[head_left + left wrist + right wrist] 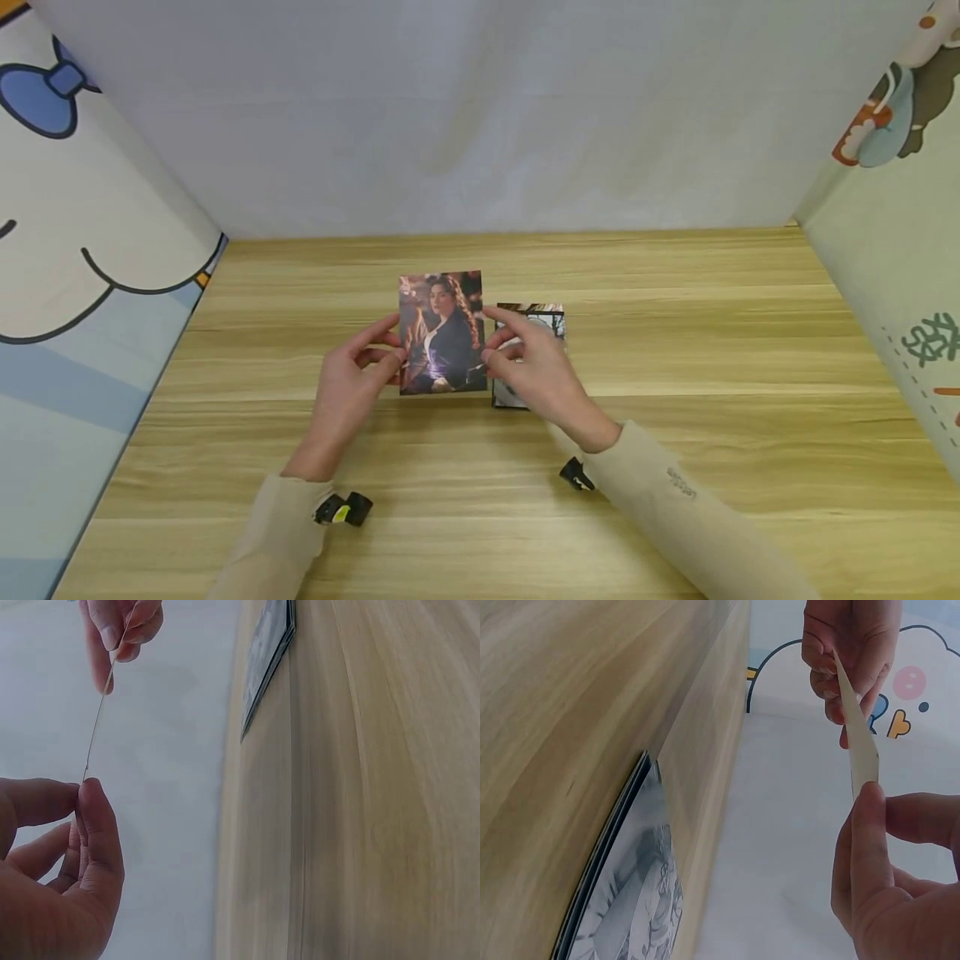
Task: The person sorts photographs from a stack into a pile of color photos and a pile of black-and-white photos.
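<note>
A colour photo print of a person in dark clothes is held up off the table, its picture side toward the head camera. My left hand pinches its left edge between thumb and fingers. At the opposite edge my right hand pinches it the same way. Seen edge-on in the left wrist view, the photo print is thin and slightly bent; its pale back shows in the right wrist view. Behind my right hand, a small stack of photo prints lies on the table, a black-and-white one on top.
The wood-grain table ends at a pale cloth wall at the back. Cartoon-printed panels stand at the left and right. Small black devices are strapped at both sleeves.
</note>
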Available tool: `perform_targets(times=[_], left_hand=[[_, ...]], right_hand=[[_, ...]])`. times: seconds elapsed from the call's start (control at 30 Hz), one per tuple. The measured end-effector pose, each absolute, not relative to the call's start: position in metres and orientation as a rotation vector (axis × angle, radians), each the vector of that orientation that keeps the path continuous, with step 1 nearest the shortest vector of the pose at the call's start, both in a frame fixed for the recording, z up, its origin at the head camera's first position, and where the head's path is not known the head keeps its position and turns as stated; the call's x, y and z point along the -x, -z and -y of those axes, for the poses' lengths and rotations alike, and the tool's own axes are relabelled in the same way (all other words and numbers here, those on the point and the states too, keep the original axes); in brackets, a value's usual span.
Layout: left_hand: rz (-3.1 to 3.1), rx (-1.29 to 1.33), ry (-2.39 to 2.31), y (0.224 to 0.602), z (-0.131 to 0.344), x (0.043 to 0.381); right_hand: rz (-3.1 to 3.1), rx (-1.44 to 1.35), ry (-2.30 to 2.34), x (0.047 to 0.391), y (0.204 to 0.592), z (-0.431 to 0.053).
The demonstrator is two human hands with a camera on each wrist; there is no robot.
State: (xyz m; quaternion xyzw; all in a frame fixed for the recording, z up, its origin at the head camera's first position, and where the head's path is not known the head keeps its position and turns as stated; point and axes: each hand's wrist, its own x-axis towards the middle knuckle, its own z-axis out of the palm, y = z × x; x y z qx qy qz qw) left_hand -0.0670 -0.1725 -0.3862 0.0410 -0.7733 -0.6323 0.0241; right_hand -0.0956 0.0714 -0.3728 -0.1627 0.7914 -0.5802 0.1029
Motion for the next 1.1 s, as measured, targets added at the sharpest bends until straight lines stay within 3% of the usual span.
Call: perform_targets(times=[1.1], left_hand=[[2.658,-0.183,1.756,0.395,0.203,0.075]], right_hand=[[-2.447,0.45,1.384,0.112,0.386,-0.033]])
